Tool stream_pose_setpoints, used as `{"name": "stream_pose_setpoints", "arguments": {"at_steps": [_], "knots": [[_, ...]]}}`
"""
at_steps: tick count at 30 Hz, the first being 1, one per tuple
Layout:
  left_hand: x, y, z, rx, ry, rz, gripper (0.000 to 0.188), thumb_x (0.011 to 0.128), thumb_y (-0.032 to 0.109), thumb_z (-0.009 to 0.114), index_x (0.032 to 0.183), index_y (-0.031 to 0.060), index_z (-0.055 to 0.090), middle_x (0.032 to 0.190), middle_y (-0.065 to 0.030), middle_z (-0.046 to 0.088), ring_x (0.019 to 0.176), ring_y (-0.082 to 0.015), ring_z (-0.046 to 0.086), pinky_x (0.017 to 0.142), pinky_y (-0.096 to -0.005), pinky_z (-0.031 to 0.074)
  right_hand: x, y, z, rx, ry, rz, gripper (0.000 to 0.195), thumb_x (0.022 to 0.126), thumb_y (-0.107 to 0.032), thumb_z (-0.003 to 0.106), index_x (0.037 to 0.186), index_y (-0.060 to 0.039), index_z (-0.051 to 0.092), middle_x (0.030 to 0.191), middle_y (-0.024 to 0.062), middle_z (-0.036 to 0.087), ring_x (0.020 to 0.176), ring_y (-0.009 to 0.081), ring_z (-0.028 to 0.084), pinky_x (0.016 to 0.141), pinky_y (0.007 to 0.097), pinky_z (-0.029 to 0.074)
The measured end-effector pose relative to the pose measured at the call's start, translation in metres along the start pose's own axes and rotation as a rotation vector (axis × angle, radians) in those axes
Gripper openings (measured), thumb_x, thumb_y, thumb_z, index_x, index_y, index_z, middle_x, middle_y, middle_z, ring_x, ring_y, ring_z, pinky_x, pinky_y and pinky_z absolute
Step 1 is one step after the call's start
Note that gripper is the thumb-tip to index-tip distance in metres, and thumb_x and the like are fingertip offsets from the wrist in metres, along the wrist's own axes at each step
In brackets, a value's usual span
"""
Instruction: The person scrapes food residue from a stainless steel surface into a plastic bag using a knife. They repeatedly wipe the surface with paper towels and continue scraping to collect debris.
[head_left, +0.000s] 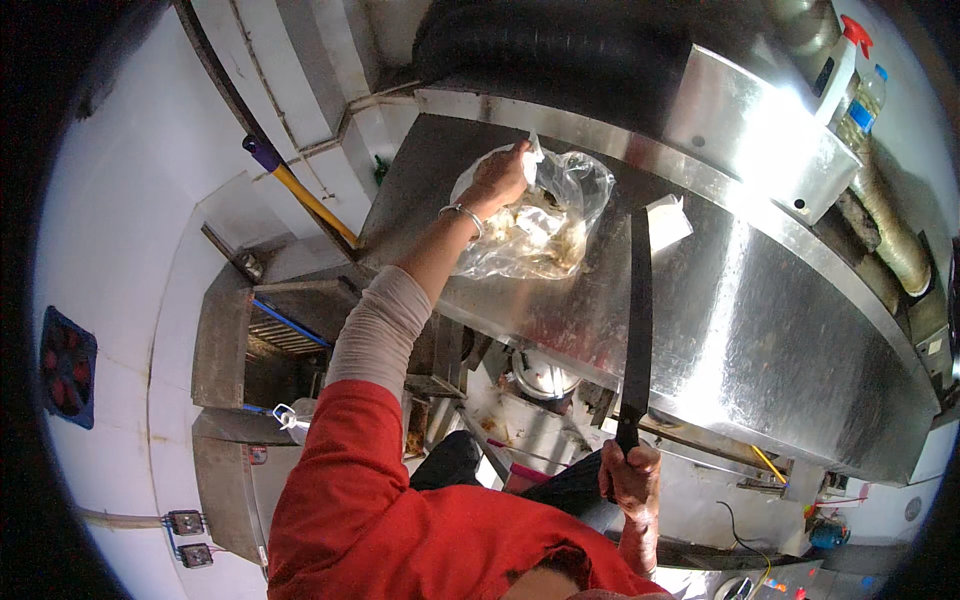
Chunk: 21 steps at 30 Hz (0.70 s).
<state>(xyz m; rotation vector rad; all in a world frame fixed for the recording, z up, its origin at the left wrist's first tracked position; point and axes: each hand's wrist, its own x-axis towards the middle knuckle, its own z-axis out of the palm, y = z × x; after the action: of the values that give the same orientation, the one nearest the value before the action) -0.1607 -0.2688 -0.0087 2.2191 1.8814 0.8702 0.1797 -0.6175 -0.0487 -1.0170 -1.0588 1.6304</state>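
Note:
My left hand (501, 177), with a bangle at the wrist, is closed on white material at the top of a clear plastic bag (559, 236). The bag rests on the stainless steel table and has pale contents that I cannot make out. My right hand (631, 480), low at the table's near side, grips the dark handle of a long-bladed knife (639, 322). The blade points away from me over the tabletop, its tip beside a small white piece of paper or packaging (669, 223).
The stainless steel table (780, 330) has a raised back edge. A metal box-like piece (720, 120), a spray bottle (838, 75) and a clear plastic bottle (862, 109) stand behind it. A lidded metal pot (544, 375) is below the near edge. A yellow pole (311, 202) leans at the left.

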Motion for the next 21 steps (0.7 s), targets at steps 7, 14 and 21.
{"name": "stream_pose_setpoints", "arguments": {"at_steps": [7, 14, 21], "knots": [[-0.046, 0.015, 0.030, 0.311, 0.018, 0.219, 0.037, 0.082, 0.006, 0.044, 0.118, -0.0022, 0.047, 0.109, -0.0290, 0.051, 0.102, -0.0381, 0.052, 0.084, -0.0452, 0.043, -0.007, -0.003, 0.007, -0.172, 0.112, -0.008, 0.036, 0.086, 0.001, 0.051, 0.054, -0.0066, 0.037, 0.048, -0.0002, 0.042, 0.036, 0.0084, 0.040, 0.032, 0.0239, 0.030], [-0.052, 0.016, 0.044, 0.242, 0.130, 0.257, 0.022, 0.084, 0.018, 0.052, 0.095, -0.0013, 0.055, 0.088, -0.0210, 0.057, 0.082, -0.0350, 0.057, 0.070, -0.0444, 0.046, -0.006, -0.013, 0.008, 0.018, 0.157, 0.145, 0.035, 0.085, 0.001, 0.054, 0.054, -0.0067, 0.040, 0.050, 0.0002, 0.045, 0.037, 0.0083, 0.041, 0.032, 0.0237, 0.032], [-0.084, 0.021, 0.085, 0.214, -0.068, 0.452, 0.023, 0.077, 0.003, 0.051, 0.099, -0.0038, 0.054, 0.093, -0.0157, 0.049, 0.089, -0.0299, 0.051, 0.080, -0.0397, 0.044, 0.000, 0.000, 0.001, -0.246, 0.109, -0.006, 0.041, 0.087, -0.004, 0.053, 0.050, -0.0087, 0.036, 0.050, -0.0003, 0.043, 0.036, 0.0086, 0.042, 0.030, 0.0232, 0.028]]}}
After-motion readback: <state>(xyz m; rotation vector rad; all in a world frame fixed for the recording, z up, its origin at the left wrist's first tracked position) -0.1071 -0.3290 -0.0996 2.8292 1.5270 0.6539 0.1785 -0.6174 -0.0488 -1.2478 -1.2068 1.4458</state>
